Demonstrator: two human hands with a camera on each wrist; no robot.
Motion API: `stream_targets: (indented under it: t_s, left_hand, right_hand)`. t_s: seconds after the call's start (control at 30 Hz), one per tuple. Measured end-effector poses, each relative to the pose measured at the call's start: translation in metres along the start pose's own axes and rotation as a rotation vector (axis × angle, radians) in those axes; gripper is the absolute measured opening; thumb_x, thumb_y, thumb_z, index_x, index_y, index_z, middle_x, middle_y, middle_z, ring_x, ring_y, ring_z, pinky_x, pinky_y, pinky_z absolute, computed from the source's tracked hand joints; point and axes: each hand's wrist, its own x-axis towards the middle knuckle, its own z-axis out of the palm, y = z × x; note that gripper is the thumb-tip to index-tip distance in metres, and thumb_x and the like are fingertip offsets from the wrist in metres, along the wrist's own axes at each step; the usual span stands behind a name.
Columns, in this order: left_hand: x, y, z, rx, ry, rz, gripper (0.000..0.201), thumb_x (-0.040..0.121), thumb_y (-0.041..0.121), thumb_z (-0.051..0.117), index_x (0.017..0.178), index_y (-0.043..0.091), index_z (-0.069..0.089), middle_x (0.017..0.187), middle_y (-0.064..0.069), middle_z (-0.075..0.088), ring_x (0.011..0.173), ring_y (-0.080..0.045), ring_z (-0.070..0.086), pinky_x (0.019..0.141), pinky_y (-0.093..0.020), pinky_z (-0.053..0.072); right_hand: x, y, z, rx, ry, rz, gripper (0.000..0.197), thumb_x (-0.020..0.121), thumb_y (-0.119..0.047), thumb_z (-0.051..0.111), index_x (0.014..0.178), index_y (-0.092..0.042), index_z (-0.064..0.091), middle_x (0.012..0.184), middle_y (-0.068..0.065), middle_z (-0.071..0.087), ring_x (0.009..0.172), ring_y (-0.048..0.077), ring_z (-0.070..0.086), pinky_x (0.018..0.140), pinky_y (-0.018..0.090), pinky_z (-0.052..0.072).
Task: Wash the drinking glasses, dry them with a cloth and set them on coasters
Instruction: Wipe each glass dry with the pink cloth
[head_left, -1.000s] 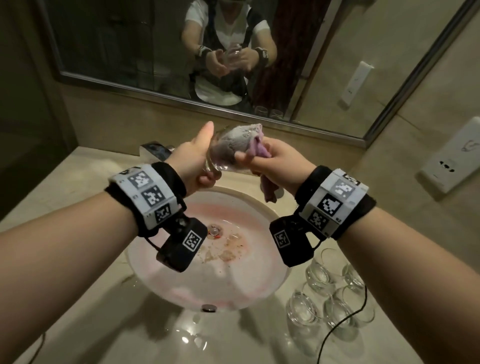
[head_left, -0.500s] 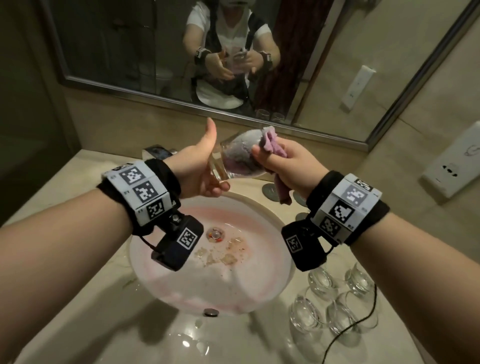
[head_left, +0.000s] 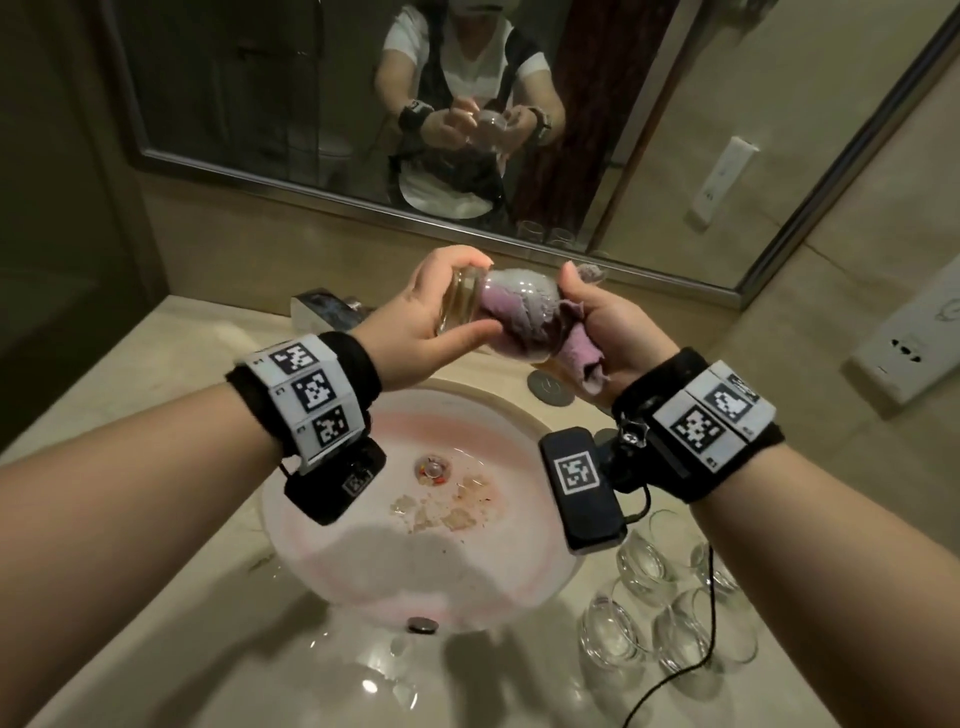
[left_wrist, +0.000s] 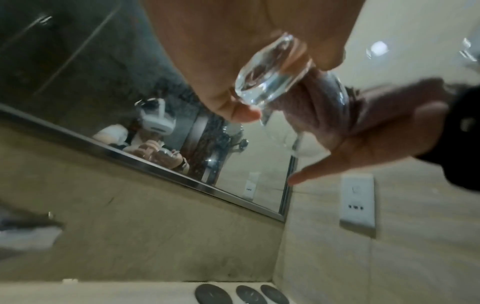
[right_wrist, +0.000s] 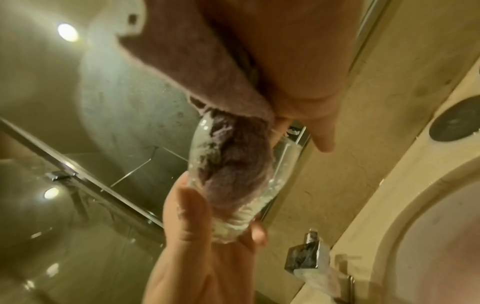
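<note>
Centre of the head view, above the far rim of the sink: the left hand grips the thick base of the glass, thumb below and fingers curled over the top; half a second earlier its thumb pointed upward, now it lies along the underside. The glass lies on its side, mouth toward the right hand, which holds the pink cloth pushed inside the bowl, its fingers curled round the bunched tail that hangs from the rim; earlier the tail stood above that hand, now it falls below. Both wrists have rotated since then. Lower right of the frame, four other glasses stand on the counter; dark round coasters lie along the bottom edge of the left wrist view, near the wall.
</note>
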Motion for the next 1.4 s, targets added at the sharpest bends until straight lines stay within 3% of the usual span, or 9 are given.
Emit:
stream_targets:
  t_s: [0.3,0.4,0.57,0.7,0.9,1.1,1.2,1.27,1.4]
  left_hand:
    - [-0.012,0.002,-0.008,-1.04,0.151,-0.89,0.057,0.092,0.062,0.03,0.101,0.01,0.05,0.091,-0.013,0.056,0.042,-0.009,0.041,0.031,-0.014,0.025]
    - [-0.013,0.011,-0.017,-1.137,-0.033,-0.982,0.065,0.09,0.066,0.026,0.102,0.007,0.051,0.078,-0.009,0.056,0.04,-0.006,0.035,0.03,-0.012,0.02]
    - [-0.011,0.022,-0.025,-1.159,-0.361,-0.988,0.065,0.087,0.066,0.029,0.087,0.009,0.06,0.072,-0.005,0.053,0.034,-0.003,0.03,0.03,-0.008,0.016]
    - [-0.012,0.023,-0.031,-1.071,-0.404,-1.04,0.069,0.088,0.066,0.027,0.083,0.008,0.065,0.07,-0.008,0.055,0.031,-0.003,0.031,0.029,-0.006,0.018]
    - [-0.006,0.04,-0.03,-0.934,-0.533,-1.026,0.058,0.08,0.062,0.038,0.071,0.01,0.062,0.065,-0.005,0.045,0.029,-0.003,0.031,0.032,-0.007,0.017]
    - [0.004,0.041,-0.037,-0.857,-0.437,-1.035,0.062,0.088,0.061,0.032,0.078,0.007,0.061,0.055,-0.004,0.049,0.03,-0.003,0.032,0.029,-0.007,0.021]
    - [0.01,0.044,-0.036,-0.809,-0.348,-0.976,0.056,0.089,0.058,0.032,0.083,0.008,0.056,0.051,-0.003,0.045,0.028,-0.004,0.032,0.03,-0.007,0.022]
    - [0.01,0.042,-0.034,-0.764,-0.229,-0.932,0.059,0.088,0.062,0.032,0.083,0.008,0.055,0.05,-0.003,0.045,0.029,-0.005,0.033,0.03,-0.007,0.024]
    - [0.01,0.042,-0.027,-0.659,0.054,-0.835,0.054,0.09,0.062,0.035,0.083,0.011,0.052,0.055,-0.001,0.048,0.033,-0.008,0.039,0.032,-0.01,0.027]
  right_hand:
    - [-0.009,-0.026,-0.019,-0.092,0.172,-0.35,0.048,0.096,-0.043,0.043,0.114,0.0,0.055,0.119,0.021,0.062,0.098,0.028,0.063,0.095,0.038,0.048]
    - [-0.013,-0.006,-0.008,-0.557,0.195,-0.782,0.026,0.098,-0.03,0.043,0.112,-0.014,0.058,0.102,0.003,0.067,0.082,0.012,0.064,0.076,0.022,0.052]
    - [-0.008,0.013,-0.005,-1.413,-0.086,-1.259,0.03,0.081,-0.016,0.05,0.107,-0.03,0.054,0.086,-0.022,0.057,0.092,0.01,0.055,0.109,0.037,0.02]
    - [-0.005,-0.002,-0.018,-1.99,-0.458,-0.969,0.05,0.09,-0.06,0.032,0.123,-0.025,0.045,0.1,-0.017,0.065,0.102,0.009,0.062,0.111,0.051,-0.002]
    - [0.0,-0.019,-0.016,-2.405,-0.553,-0.998,0.07,0.086,-0.056,0.033,0.144,-0.016,0.028,0.135,-0.002,0.052,0.128,0.015,0.043,0.112,0.053,-0.001]
    - [-0.01,-0.009,0.004,-2.17,-0.489,-0.961,0.045,0.088,-0.039,0.046,0.125,-0.015,0.056,0.112,0.001,0.068,0.114,0.018,0.059,0.113,0.042,-0.01]
    - [-0.016,-0.01,0.016,-1.561,-0.338,-0.356,0.037,0.089,-0.039,0.054,0.124,-0.027,0.052,0.137,0.003,0.05,0.136,0.014,0.03,0.118,0.045,0.011]
    - [-0.018,-0.011,0.017,-1.077,-0.336,-0.153,0.03,0.086,-0.034,0.055,0.114,-0.025,0.052,0.105,0.001,0.07,0.103,0.012,0.063,0.092,0.034,0.051]
    - [-0.012,-0.002,0.016,-0.61,-0.285,-0.173,0.031,0.098,-0.022,0.034,0.116,0.001,0.045,0.052,-0.002,0.066,0.039,0.004,0.058,0.041,0.014,0.046]
